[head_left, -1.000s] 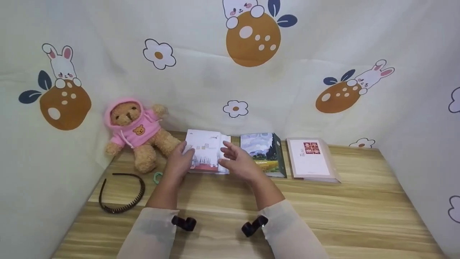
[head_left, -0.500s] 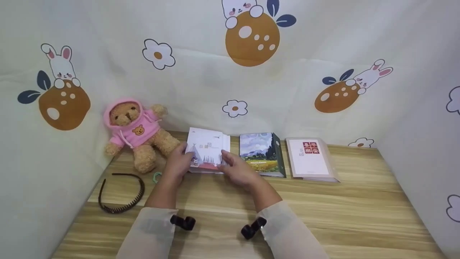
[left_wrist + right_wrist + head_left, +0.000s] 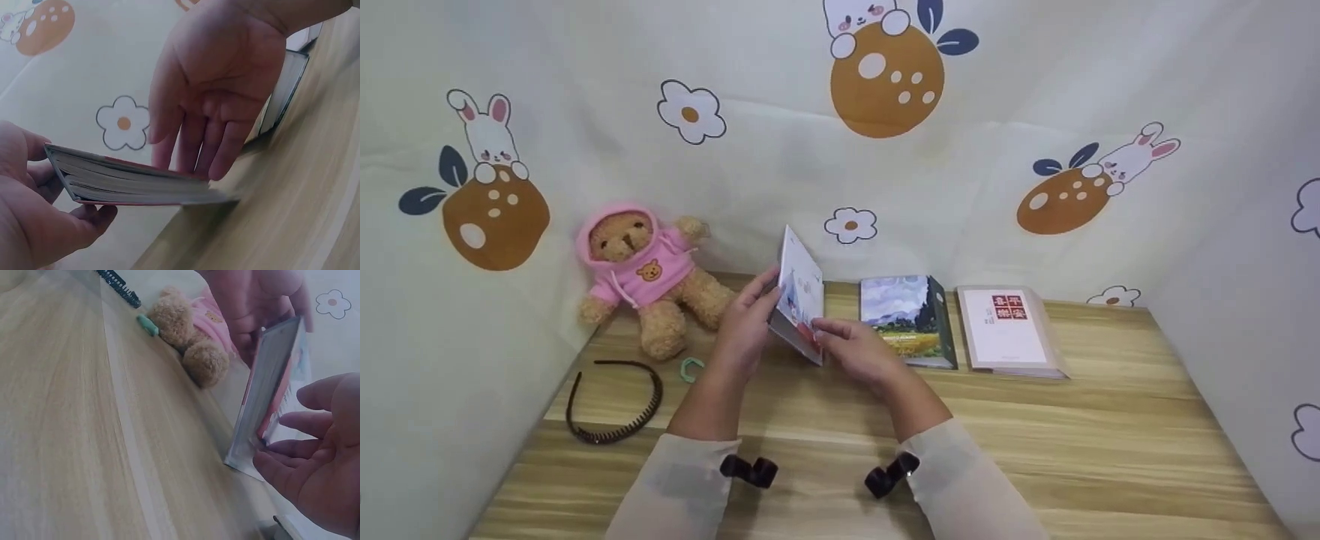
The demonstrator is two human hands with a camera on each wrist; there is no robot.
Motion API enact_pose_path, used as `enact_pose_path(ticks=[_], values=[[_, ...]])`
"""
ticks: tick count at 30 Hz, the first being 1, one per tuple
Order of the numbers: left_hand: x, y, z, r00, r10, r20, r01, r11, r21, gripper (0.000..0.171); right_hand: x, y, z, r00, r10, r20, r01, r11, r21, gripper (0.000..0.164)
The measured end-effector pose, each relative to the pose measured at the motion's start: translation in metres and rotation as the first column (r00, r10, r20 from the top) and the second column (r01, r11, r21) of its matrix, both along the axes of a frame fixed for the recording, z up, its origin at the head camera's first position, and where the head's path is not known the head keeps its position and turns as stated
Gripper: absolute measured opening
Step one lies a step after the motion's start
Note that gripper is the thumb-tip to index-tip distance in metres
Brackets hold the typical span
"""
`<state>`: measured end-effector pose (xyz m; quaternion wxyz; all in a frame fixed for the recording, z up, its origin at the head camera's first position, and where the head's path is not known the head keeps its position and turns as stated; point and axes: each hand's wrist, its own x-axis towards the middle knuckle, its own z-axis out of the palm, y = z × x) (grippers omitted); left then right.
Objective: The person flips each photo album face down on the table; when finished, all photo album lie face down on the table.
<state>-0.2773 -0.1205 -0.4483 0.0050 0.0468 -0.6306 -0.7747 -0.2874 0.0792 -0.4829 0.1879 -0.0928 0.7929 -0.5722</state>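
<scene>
My left hand grips the spine side of a white hardcover book with a red band along its lower cover, raised on a slant. In the left wrist view the thumb and fingers are on either side of the book's spine, and the page edges face the camera. My right hand touches the free side of the front cover with fairly straight fingers. The book's lower right corner is at or close to the table; exact contact cannot be told.
Right of the hands lie a book with a landscape cover and a beige-and-white book with red squares. A teddy bear in a pink hoodie, a green hair tie and a dark toothed headband lie left on the wooden table.
The white book went from lying flat to tilted up, its left side raised by my left hand. My right hand moved in to touch its right side.
</scene>
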Motion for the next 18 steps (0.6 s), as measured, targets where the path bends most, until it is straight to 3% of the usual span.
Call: enact_pose_path(ticks=[5, 10, 13, 18], values=[[0.005, 0.008, 0.0, 0.995, -0.082, -0.064, 0.078, 0.996, -0.053, 0.05, 0.003, 0.0, 0.01, 1.0, 0.01, -0.028, -0.013, 0.991, -0.132, 0.045], [0.004, 0.017, -0.007, 0.987, -0.129, -0.096, 0.121, 0.989, -0.081, 0.055, 0.003, 0.002, 0.021, 0.998, -0.027, -0.054, 0.01, 0.954, -0.301, 0.056], [0.002, 0.021, -0.012, 0.989, -0.142, -0.043, 0.14, 0.989, -0.048, 0.06, 0.001, 0.004, 0.023, 0.997, -0.062, -0.044, 0.046, 0.952, -0.303, 0.06], [-0.001, 0.023, -0.017, 0.984, -0.155, 0.084, 0.153, 0.988, 0.03, 0.062, 0.0, 0.005, 0.02, 0.997, -0.078, -0.028, 0.071, 0.973, -0.218, 0.057]])
